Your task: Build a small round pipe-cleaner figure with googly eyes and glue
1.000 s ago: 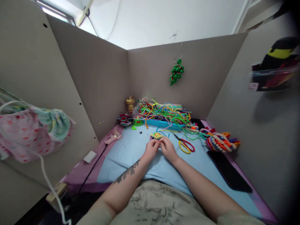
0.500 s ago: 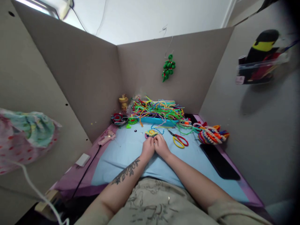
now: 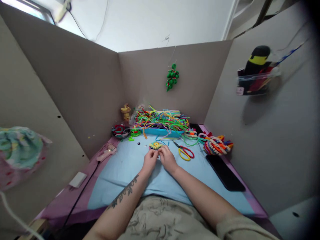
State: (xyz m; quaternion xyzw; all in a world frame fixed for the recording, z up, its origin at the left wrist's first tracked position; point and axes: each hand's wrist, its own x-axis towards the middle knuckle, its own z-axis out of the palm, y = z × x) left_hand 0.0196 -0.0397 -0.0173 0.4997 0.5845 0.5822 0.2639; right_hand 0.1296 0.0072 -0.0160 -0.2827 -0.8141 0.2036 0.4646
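My left hand (image 3: 149, 161) and my right hand (image 3: 167, 158) rest close together on the light blue mat (image 3: 130, 173), fingers curled and pinched toward each other. What they pinch is too small to name. Just beyond the fingertips lies a small round piece of yellow and blue pipe cleaner (image 3: 155, 145). Scissors with yellow and red handles (image 3: 184, 153) lie to the right of my right hand.
A pile of coloured pipe cleaners (image 3: 162, 121) fills a blue tray at the back. Finished woven pieces (image 3: 216, 145) and a black phone (image 3: 225, 171) lie at right, a pink glue gun (image 3: 106, 154) at left. Grey partition walls enclose the desk; a green ornament (image 3: 172, 76) hangs.
The view has swung to the right and slightly down, so everything sits further left in frame. My hands stay together in the same spot on the mat.
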